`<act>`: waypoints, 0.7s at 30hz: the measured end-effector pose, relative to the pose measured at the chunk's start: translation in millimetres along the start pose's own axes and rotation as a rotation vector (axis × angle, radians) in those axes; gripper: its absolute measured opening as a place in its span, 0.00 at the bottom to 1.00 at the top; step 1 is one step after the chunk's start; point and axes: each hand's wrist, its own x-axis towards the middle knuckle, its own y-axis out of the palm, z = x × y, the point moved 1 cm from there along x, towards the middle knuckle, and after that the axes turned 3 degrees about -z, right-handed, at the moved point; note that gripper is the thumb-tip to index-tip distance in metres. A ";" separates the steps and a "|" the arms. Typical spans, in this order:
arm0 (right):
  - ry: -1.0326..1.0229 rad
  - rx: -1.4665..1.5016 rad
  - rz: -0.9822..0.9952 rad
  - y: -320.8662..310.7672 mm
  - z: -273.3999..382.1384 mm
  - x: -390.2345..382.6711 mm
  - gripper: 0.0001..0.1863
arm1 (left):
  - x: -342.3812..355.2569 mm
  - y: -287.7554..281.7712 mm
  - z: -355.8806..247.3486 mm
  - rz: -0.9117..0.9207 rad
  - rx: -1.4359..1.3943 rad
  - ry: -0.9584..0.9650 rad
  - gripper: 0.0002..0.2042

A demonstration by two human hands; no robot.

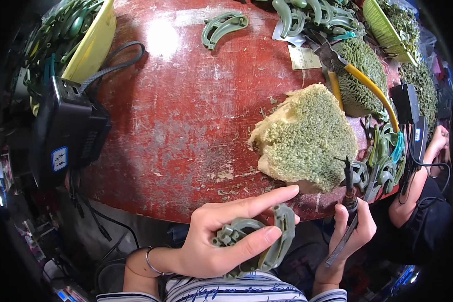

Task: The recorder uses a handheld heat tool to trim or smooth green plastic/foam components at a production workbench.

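Left hand [206, 241]: grasping curved green parts [284, 236] past the table's near edge, the index finger extending just beside the foam. Right hand [357, 229]: grasping a black-tipped tool [349, 189], tip pointing far; a metal strip [340, 246] is slanting nearer, and whether it is joining the tool, one cannot tell. Foam [312, 136], green-topped: lying right of centre on the red table [186, 126]. Pliers [367, 80]: lying far right of it. Hazards: parts could be dropping floorward, nothing supporting them but fingers; tip or strip could be nicking the left hand, should the hands be closing together carelessly.
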 end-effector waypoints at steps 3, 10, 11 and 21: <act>-0.008 0.051 -0.043 0.4 -0.6 -5.0 0.17 | -0.2 -3.4 1.2 -0.002 0.403 0.369 0.20; -0.001 0.098 -0.047 -0.1 -0.1 -6.9 0.20 | -6.1 3.1 -1.3 -0.139 0.743 0.589 0.20; -0.006 0.112 -0.067 -1.9 1.4 -7.9 0.21 | -6.1 3.8 -1.7 -0.157 0.778 0.622 0.20; -0.112 0.264 -0.084 -2.6 4.2 -4.0 0.23 | -6.7 -3.1 -7.3 -0.071 -0.066 0.174 0.19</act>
